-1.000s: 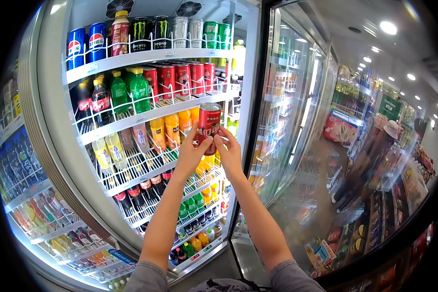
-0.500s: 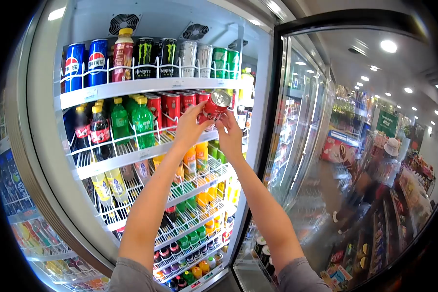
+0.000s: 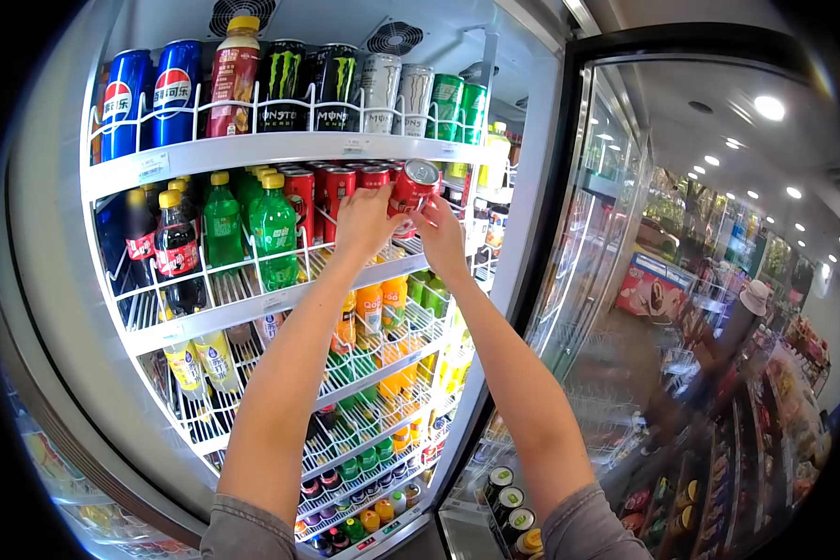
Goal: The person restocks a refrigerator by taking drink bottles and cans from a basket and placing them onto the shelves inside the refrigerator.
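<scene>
A red soda can (image 3: 414, 189), silver top tilted toward me, is between my two hands at the right end of the second shelf. My left hand (image 3: 368, 224) has its fingers closed against the can's left side. At its lower right, my right hand (image 3: 436, 231) grips it with thumb and fingers. Part of the can's lower body is hidden by the fingers. More red cans (image 3: 340, 191) stand on the shelf just behind and to the left.
White wire guards run along the shelf fronts (image 3: 205, 322). Green bottles (image 3: 275, 229) and a cola bottle (image 3: 177, 247) stand left of the cans. Above is a shelf of tall cans (image 3: 283, 84). The glass door (image 3: 569, 280) is swung open at right, reflecting the store.
The view has come closer to the cooler. Both hands and the can they hold have moved in toward the second shelf's row of red cans.
</scene>
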`<state>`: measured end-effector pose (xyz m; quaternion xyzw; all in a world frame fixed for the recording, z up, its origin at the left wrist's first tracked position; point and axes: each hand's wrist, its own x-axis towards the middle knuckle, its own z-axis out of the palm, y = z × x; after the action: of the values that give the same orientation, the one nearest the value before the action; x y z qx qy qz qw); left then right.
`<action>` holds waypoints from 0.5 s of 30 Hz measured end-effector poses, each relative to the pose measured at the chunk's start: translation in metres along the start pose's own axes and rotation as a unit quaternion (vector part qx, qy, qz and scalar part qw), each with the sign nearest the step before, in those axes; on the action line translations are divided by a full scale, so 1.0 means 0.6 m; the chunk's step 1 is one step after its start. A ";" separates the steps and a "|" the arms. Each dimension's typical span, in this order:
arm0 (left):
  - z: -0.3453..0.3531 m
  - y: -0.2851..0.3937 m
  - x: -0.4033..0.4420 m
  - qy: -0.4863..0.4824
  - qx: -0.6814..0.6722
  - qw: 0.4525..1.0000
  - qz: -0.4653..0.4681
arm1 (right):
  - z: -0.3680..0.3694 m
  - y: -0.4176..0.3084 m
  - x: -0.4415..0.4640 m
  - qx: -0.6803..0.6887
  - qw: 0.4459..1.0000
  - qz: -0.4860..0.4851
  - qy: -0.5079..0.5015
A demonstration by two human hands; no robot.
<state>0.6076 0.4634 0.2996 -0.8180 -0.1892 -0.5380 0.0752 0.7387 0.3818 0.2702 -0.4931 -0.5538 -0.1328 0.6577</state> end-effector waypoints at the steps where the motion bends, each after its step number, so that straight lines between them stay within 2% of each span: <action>1: -0.002 0.000 -0.003 -0.016 0.032 0.999 0.008 | 0.003 0.017 -0.003 0.001 1.000 0.004 0.000; 2: -0.003 0.002 -0.002 -0.058 0.046 0.997 -0.006 | 0.006 0.032 -0.004 -0.012 1.000 0.014 -0.007; 3: 0.004 -0.002 -0.002 -0.061 0.047 0.997 -0.006 | 0.008 0.036 -0.006 -0.025 0.999 0.023 -0.014; 5: 0.017 -0.010 0.008 -0.094 0.113 0.989 -0.034 | 0.016 0.042 -0.004 -0.043 0.999 -0.002 0.002; 8: 0.014 -0.016 0.013 -0.138 0.120 0.981 -0.057 | 0.027 0.050 -0.002 -0.074 0.997 -0.024 0.014; 10: 0.013 -0.011 0.014 -0.148 0.134 0.978 -0.058 | 0.036 0.058 0.000 -0.104 0.991 -0.061 0.060; 15: 0.008 -0.003 0.021 -0.210 0.143 0.964 -0.085 | 0.040 0.059 0.006 -0.131 0.990 -0.028 0.031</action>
<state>0.6155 0.4695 0.3089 -0.8741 -0.3444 -0.3264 0.1040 0.7510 0.4188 0.2532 -0.5555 -0.5244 -0.2375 0.6000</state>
